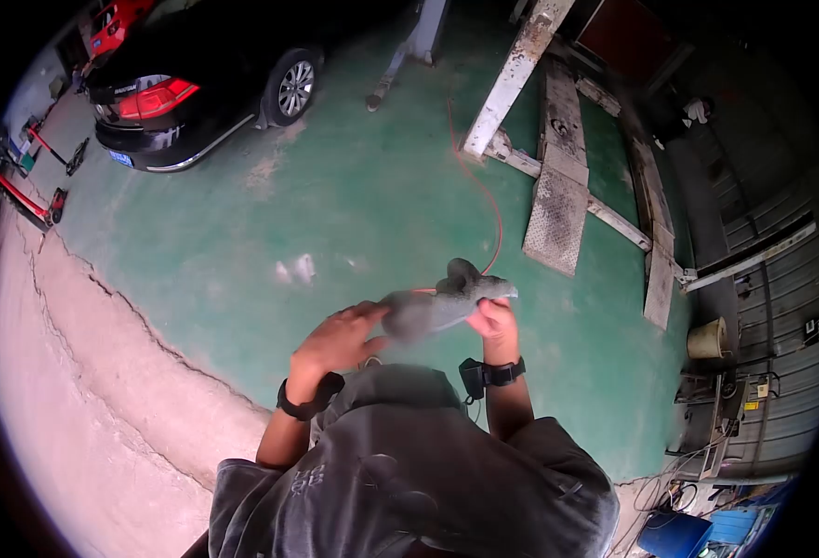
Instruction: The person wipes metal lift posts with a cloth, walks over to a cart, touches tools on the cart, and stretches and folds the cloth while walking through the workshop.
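"Grip secure?" I asked.

"Right hand [495, 321] pinched the grey fabric item [459, 296] above the green floor [363, 205]. Left hand [338, 340] had thumb and fingers apart by its blurred end; I couldn't tell whether they held. A slackened pinch risked dropping it."

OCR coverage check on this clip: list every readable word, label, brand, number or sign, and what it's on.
Nothing reads with confidence.
Blue plate on the black car: too small and blurred.
Lettering on the same car's rear: too small to make out.
Pale print on the dark grey shirt: blurred, unreadable.
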`<state>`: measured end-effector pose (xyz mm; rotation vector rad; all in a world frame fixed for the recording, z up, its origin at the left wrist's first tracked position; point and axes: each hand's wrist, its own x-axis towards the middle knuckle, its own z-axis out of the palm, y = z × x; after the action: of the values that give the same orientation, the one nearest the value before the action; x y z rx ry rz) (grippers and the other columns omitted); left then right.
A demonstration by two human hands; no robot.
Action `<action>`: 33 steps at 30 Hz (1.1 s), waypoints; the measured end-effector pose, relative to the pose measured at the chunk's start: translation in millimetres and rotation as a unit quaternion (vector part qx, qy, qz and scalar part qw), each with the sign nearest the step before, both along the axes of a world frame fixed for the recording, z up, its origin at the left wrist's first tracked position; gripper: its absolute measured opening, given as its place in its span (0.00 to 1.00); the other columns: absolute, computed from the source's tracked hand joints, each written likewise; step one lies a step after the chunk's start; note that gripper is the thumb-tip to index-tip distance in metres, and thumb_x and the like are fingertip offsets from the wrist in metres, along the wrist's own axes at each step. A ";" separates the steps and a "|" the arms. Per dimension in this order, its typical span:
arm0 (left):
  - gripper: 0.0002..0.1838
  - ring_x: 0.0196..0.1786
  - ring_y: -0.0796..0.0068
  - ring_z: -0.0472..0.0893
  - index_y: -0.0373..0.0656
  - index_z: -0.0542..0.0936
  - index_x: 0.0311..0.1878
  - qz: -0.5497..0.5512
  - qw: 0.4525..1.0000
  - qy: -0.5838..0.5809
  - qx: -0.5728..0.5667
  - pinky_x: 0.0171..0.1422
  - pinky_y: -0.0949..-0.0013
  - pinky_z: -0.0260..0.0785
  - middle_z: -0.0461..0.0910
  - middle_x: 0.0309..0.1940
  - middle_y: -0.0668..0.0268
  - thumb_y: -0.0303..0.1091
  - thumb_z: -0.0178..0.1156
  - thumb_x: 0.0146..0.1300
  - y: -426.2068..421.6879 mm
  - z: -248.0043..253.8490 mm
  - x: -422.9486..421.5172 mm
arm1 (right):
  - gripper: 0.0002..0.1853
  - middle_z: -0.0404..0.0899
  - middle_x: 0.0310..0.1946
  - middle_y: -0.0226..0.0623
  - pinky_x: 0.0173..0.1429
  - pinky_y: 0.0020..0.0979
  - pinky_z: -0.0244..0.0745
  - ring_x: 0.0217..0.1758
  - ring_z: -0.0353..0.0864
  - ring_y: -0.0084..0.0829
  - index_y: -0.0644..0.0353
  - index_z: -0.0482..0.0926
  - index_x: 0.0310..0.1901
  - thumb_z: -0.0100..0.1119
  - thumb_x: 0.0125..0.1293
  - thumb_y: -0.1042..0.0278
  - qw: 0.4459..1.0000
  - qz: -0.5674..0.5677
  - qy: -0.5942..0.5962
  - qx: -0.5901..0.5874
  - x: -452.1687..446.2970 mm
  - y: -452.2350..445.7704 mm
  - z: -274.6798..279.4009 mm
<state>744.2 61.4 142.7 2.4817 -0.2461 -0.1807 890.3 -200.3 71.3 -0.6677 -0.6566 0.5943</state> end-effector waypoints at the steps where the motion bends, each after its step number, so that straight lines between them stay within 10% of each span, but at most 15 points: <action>1: 0.31 0.61 0.53 0.75 0.40 0.69 0.67 0.029 0.999 -0.011 0.006 0.63 0.58 0.70 0.73 0.61 0.56 0.43 0.63 0.64 -1.3 6.8 7.4 | 0.24 0.71 0.61 0.39 0.65 0.39 0.65 0.63 0.69 0.33 0.62 0.75 0.60 0.66 0.64 0.63 0.998 0.034 -0.053 -0.029 20.7 6.1 -2.1; 3: 0.33 0.63 0.50 0.74 0.40 0.68 0.67 0.077 0.997 -0.029 0.008 0.65 0.57 0.68 0.71 0.64 0.53 0.44 0.64 0.63 -3.1 22.2 26.6 | 0.21 0.73 0.58 0.36 0.61 0.35 0.67 0.60 0.69 0.27 0.63 0.76 0.58 0.64 0.65 0.65 0.943 0.027 -0.009 -0.332 33.4 26.5 50.0; 5: 0.33 0.64 0.48 0.72 0.40 0.67 0.67 0.104 0.989 -0.107 -0.004 0.67 0.56 0.67 0.70 0.65 0.52 0.45 0.65 0.62 -1.8 33.8 46.4 | 0.21 0.74 0.57 0.34 0.60 0.33 0.68 0.59 0.70 0.25 0.63 0.76 0.58 0.63 0.67 0.63 0.925 0.052 -0.068 -0.369 39.7 45.4 93.0; 10: 0.22 0.61 0.47 0.74 0.37 0.75 0.57 0.089 0.986 -0.143 -0.017 0.64 0.54 0.69 0.76 0.57 0.50 0.34 0.63 0.60 0.3 30.5 138.8 | 0.24 0.76 0.57 0.35 0.65 0.33 0.67 0.60 0.72 0.29 0.66 0.73 0.62 0.58 0.72 0.57 0.938 -0.067 -0.216 -0.263 94.1 38.8 51.7; 17: 0.14 0.48 0.51 0.80 0.42 0.78 0.50 -0.011 0.995 -0.065 -0.077 0.53 0.56 0.73 0.80 0.48 0.56 0.25 0.56 0.59 -18.4 -23.7 272.7 | 0.41 0.75 0.61 0.49 0.73 0.43 0.59 0.64 0.73 0.45 0.74 0.73 0.60 0.40 0.73 0.34 0.958 -0.156 0.070 -0.229 149.6 -55.6 14.1; 27: 0.04 0.42 0.60 0.80 0.42 0.78 0.36 -0.312 0.944 -0.106 0.021 0.48 0.57 0.73 0.78 0.36 0.61 0.25 0.59 0.56 -89.5 -71.2 549.0 | 0.45 0.78 0.58 0.46 0.74 0.34 0.55 0.65 0.72 0.34 0.73 0.72 0.62 0.32 0.73 0.30 0.600 -0.448 0.171 -0.640 248.7 -131.6 22.1; 29: 0.04 0.40 0.59 0.80 0.41 0.78 0.35 -0.309 0.914 -0.258 0.043 0.47 0.57 0.72 0.77 0.35 0.61 0.25 0.59 0.55 -108.7 -96.5 590.8 | 0.44 0.80 0.56 0.48 0.74 0.35 0.55 0.65 0.72 0.35 0.74 0.69 0.64 0.31 0.74 0.32 0.602 -0.463 0.174 -0.627 254.8 -147.8 9.2; 33: 0.03 0.39 0.56 0.80 0.40 0.78 0.34 -0.421 0.901 -0.102 -0.006 0.44 0.56 0.71 0.76 0.32 0.60 0.26 0.60 0.57 -139.2 -40.0 662.0 | 0.40 0.81 0.52 0.54 0.65 0.42 0.71 0.56 0.81 0.45 0.76 0.73 0.57 0.28 0.77 0.38 0.731 -0.496 0.145 -0.445 276.5 -153.9 -13.3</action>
<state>1406.2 -77.7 102.6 2.2169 -1.3975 -0.2675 1166.8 -354.2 58.0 -1.6351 0.4026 -0.0688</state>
